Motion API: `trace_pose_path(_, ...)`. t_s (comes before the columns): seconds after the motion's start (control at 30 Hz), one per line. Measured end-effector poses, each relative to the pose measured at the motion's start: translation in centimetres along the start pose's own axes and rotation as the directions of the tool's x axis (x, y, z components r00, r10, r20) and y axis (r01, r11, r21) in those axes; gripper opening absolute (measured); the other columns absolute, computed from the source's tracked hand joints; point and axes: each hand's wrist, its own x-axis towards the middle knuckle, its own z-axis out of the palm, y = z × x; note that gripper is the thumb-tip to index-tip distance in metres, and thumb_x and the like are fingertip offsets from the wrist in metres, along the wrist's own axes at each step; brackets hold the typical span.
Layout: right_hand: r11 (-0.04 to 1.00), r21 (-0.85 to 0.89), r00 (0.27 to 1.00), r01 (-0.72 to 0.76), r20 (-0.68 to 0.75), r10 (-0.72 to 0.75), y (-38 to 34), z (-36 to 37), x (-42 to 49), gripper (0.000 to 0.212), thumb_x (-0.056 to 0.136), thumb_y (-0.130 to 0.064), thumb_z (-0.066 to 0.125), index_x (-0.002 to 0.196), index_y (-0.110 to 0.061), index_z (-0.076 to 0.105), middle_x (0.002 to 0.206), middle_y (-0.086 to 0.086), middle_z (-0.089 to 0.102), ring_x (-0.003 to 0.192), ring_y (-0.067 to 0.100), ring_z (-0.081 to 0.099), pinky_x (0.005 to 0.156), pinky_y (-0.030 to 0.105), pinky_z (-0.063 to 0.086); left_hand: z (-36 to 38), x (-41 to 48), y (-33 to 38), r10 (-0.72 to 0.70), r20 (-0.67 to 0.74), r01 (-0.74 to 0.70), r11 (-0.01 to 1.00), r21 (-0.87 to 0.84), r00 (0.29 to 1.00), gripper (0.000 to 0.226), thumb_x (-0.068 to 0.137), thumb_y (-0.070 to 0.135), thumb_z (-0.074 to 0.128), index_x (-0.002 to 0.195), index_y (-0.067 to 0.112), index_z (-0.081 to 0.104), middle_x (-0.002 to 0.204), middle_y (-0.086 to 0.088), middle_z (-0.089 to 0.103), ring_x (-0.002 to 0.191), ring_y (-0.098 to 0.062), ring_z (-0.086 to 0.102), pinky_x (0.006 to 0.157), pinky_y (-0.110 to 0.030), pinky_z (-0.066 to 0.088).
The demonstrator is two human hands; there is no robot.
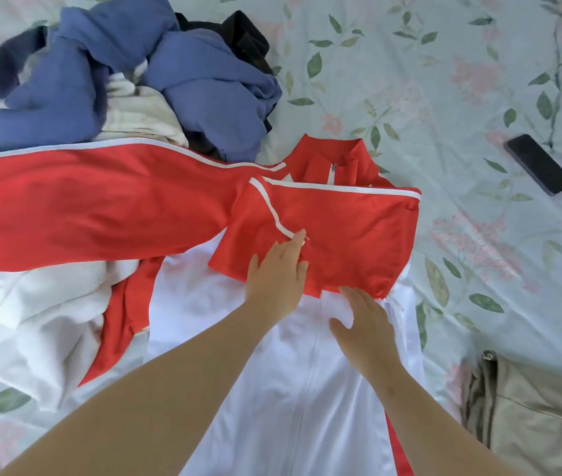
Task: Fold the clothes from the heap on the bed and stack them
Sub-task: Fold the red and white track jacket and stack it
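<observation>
Pale-green sheet (444,80), printed with pink flowers and leaves, is spread over the bed. Jacket (300,389), of smooth red and white fabric with white piping and a front zip (332,171), is laid flat at the centre. One sleeve (341,235) is folded across the chest. Heap (118,80) of crumpled blue, black and cream clothes is seen beyond it. Beige folded garment (540,417) is placed at lower right. Dark flat phone (538,164) is placed at right. Left hand (277,276) is pressed on the folded sleeve, fingers straight. Right hand (365,324) is laid on the white front, fingers straight.

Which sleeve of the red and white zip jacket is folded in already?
The red sleeve doubled across the chest, with the left hand resting flat on it. The other red sleeve lies stretched out sideways, not folded in.
</observation>
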Motion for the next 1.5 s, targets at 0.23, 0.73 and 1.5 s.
trace_pose_path(0.23, 0.980, 0.095, 0.980, 0.177, -0.110, -0.166, -3.5, 0.9, 1.0, 0.058, 0.087, -0.018, 0.058, 0.142, -0.026, 0.039, 0.149, -0.004, 0.035, 0.137, 0.017, 0.031, 0.111, 0.036, 0.028, -4.1, -1.8, -4.1, -0.187, -0.287, 0.061, 0.915, -0.399, 0.940, 0.036, 0.096, 0.013, 0.048, 0.132, 0.017, 0.050, 0.128, 0.005, 0.053, 0.117, -0.007, 0.050, 0.091, -0.004, 0.031)
trace_pose_path(0.73, 0.966, -0.068, 0.932, 0.249, 0.289, -0.220, -16.7, 6.5, 6.1, 0.071, 0.087, -0.054, 0.049, 0.146, -0.048, 0.009, 0.157, -0.018, 0.008, 0.146, 0.019, 0.008, 0.111, 0.058, 0.010, -16.7, -7.2, -17.0, -0.944, -0.196, 0.069, 0.222, -0.973, 0.267, 0.025, 0.084, 0.029, 0.063, 0.093, 0.011, 0.048, 0.067, -0.005, 0.053, 0.054, -0.018, 0.051, 0.057, -0.028, 0.045)
trace_pose_path(1.5, 0.290, 0.950, 0.935, -0.116, 0.006, 0.355, -12.8, 0.1, -0.7, 0.056, 0.095, -0.025, 0.051, 0.141, -0.040, 0.024, 0.114, -0.004, 0.054, 0.098, 0.022, 0.058, 0.080, 0.035, 0.045, -18.9, -3.3, -5.0, 0.233, -0.499, -0.203, 0.972, 0.114, 0.835, 0.067, 0.085, 0.006, 0.035, 0.149, 0.023, 0.026, 0.135, -0.014, 0.051, 0.090, -0.043, 0.062, 0.064, -0.042, 0.043)
